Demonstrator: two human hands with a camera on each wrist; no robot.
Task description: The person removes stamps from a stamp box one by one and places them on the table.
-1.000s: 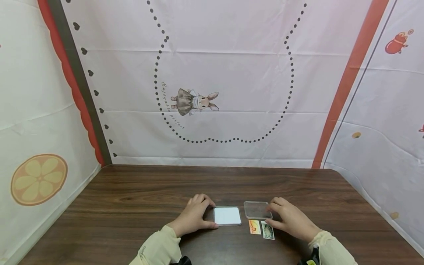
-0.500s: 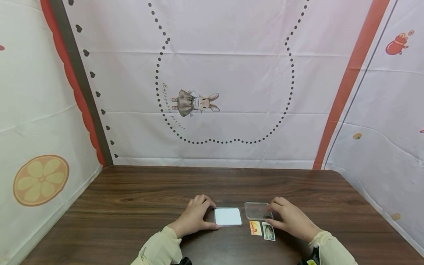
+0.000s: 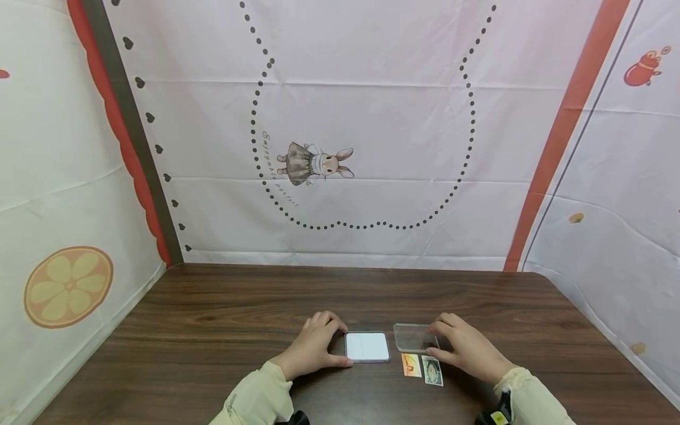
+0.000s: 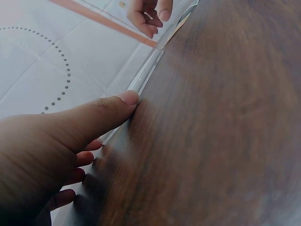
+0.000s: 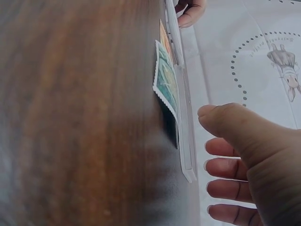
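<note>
A shallow clear plastic case (image 3: pixel 367 346) with a white inside lies flat on the table. My left hand (image 3: pixel 312 348) holds its left end, thumb at the near edge and fingers at the far edge; the left wrist view has the thumb pressed to the rim. Right of the case lies a clear plastic lid (image 3: pixel 411 337). Over the lid's right end hovers my right hand (image 3: pixel 467 348), its thumb and fingers apart and holding nothing. Two postage stamps lie just in front of the lid: an orange stamp (image 3: pixel 411 365) and a green stamp (image 5: pixel 167 81), whose edge curls up.
A dark wood-grain table (image 3: pixel 223 319) carries everything. Behind it hangs a pale printed cloth (image 3: pixel 372 130) with a rabbit figure, and similar cloth closes off both sides. Beyond the hands the brown tabletop extends to the cloth.
The right hand's thumb has shifted slightly away from the lid's near edge. My left hand, the case and the stamps keep their places; the head view moves a little.
</note>
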